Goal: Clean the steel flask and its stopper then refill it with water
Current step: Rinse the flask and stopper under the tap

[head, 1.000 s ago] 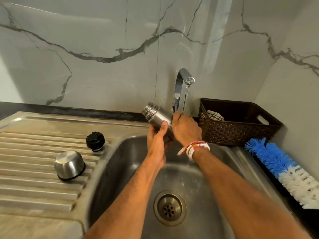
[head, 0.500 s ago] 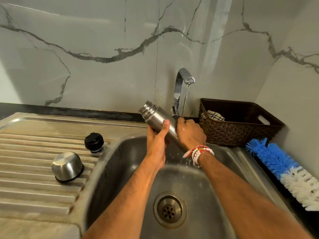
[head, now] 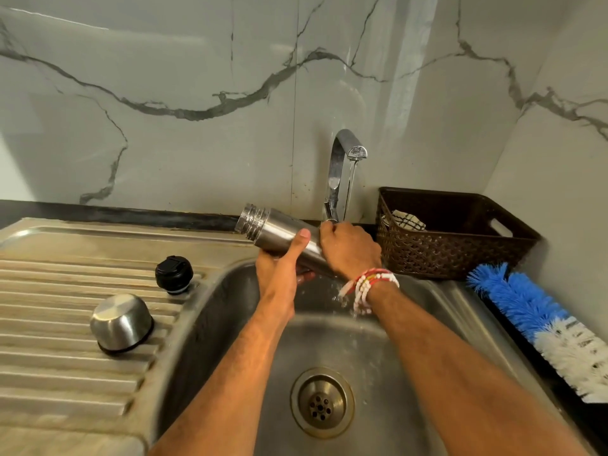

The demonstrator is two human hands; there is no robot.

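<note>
The steel flask (head: 274, 229) lies tilted over the sink basin (head: 411, 340), its open threaded mouth pointing up and left. My left hand (head: 283, 271) grips its middle from below, thumb across the front. My right hand (head: 350, 250) curls round its lower end under the tap (head: 345, 153), where a thin stream of water runs. The black stopper (head: 173, 274) stands on the ribbed drainboard (head: 49, 291). The steel cup lid (head: 121, 322) sits upside down nearer me on the same board.
A dark woven basket (head: 460, 255) with a checked cloth (head: 406, 220) stands right of the tap. A blue and white bottle brush (head: 543, 327) lies on the right counter. The drain (head: 322, 401) is at the basin's middle. A marble wall rises behind.
The flask's mouth end has come further out to the left of my hands, and my right hand has slid toward its base under the water stream.
</note>
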